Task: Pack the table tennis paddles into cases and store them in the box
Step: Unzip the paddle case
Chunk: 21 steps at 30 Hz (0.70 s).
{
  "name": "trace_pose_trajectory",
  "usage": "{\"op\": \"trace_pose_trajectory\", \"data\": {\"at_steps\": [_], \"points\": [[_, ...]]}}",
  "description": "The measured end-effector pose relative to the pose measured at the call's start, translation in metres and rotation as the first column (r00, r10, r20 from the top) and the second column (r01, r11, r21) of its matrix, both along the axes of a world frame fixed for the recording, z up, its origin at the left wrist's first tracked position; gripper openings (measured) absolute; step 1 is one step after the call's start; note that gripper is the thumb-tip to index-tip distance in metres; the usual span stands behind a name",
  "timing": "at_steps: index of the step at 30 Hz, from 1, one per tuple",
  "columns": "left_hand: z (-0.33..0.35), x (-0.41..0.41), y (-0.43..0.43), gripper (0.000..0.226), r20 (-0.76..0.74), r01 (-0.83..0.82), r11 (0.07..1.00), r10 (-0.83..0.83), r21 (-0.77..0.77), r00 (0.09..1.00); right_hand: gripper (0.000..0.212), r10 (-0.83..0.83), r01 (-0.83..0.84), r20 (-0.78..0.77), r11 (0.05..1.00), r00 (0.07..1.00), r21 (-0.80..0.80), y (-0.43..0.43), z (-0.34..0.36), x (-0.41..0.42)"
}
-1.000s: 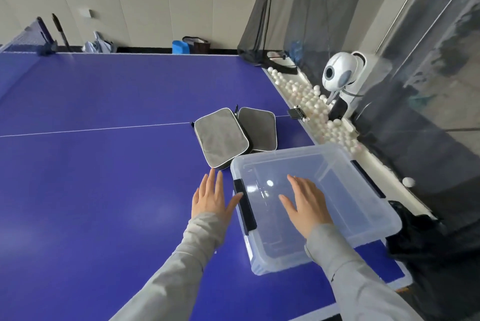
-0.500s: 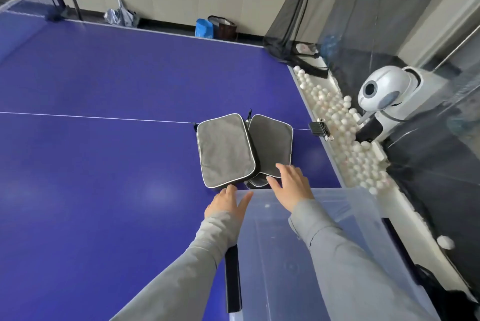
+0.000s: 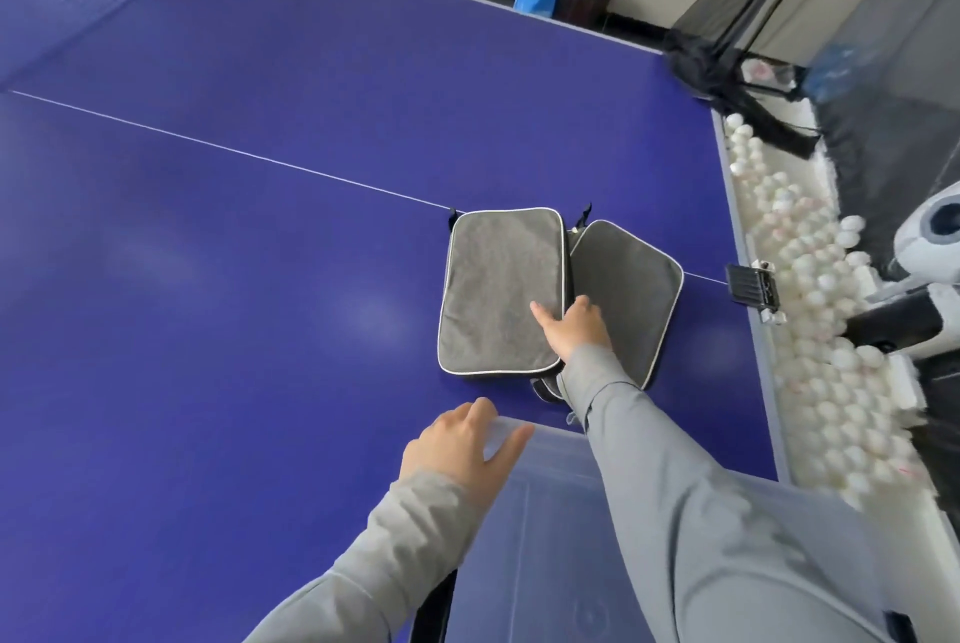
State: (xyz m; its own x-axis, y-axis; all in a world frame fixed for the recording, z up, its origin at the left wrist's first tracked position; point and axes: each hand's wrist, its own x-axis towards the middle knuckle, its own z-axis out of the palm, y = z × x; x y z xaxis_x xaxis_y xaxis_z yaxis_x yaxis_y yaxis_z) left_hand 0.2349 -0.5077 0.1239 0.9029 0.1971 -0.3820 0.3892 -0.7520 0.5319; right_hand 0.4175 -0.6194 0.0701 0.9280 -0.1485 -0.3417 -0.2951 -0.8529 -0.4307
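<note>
A person leans over a blue table tennis table [image 3: 234,278] where two zipped grey paddle cases lie side by side at centre frame, the lighter case [image 3: 498,289] overlapping the edge of the darker case [image 3: 628,289]; no paddle shows, so they are presumably already inside. The right hand [image 3: 574,325] sits on the seam between them, thumb laid flat on the lighter case and fingers tucked out of sight beneath its edge, apparently pinching it to lift it clear. Toward the lower centre, the left hand [image 3: 457,450] grips the far left corner of the translucent storage box [image 3: 561,512], fingers bent over the rim and thumb along the top, likely steadying it for loading. Both cases lie just beyond the box, neither yet stored. White balls [image 3: 831,382] fill a trough along the right edge.
</note>
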Motion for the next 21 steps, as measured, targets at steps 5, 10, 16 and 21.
{"op": "trace_pose_trajectory", "data": {"at_steps": [5,10,16,21], "points": [[0.0,-0.001,-0.001,0.039,0.01,-0.004,1.0,0.003,0.022,1.0,0.06,-0.026,0.02,0.101,0.998,0.995,0.06,0.01,-0.005,0.001],[0.002,-0.001,-0.001,0.045,0.008,0.007,0.999,-0.007,0.051,1.0,0.053,-0.034,-0.01,0.279,0.988,0.96,0.153,0.0,0.013,-0.003],[0.001,-0.003,0.0,0.047,0.056,-0.009,0.998,0.006,0.055,0.998,0.043,-0.176,0.037,0.375,0.936,0.91,0.349,-0.007,0.051,-0.029],[-0.001,-0.012,0.02,0.045,0.16,-0.184,0.96,0.22,-0.211,0.962,0.033,-0.37,0.018,0.493,0.814,0.787,0.581,-0.002,0.115,-0.072]]}}
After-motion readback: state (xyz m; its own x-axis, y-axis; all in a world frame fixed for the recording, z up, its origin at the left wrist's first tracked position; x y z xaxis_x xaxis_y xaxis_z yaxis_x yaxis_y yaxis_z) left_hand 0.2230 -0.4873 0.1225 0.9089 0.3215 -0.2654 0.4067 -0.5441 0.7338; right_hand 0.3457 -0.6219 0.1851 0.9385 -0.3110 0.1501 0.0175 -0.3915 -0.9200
